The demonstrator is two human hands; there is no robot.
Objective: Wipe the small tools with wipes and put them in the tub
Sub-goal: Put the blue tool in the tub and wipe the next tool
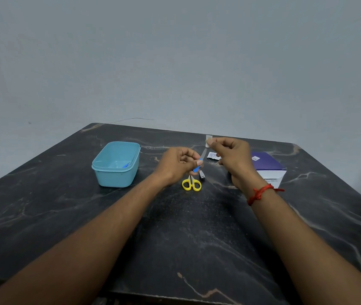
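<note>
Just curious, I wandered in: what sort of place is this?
Probably a plain room at home: a dark marbled table against a bare grey wall, with a plastic tub and small scissors on it.

scissors (191,183) beside clipper (202,174), tub (115,170) open-topped

wall (175,51): plain grey-blue | table (197,227): black marble, pale veins

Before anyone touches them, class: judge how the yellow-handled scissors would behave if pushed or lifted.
The scissors lie flat on the table, so they would probably slide rather than roll. Small beside the tub, they are likely light. Their looped handles should offer fingers a secure hold.
</note>
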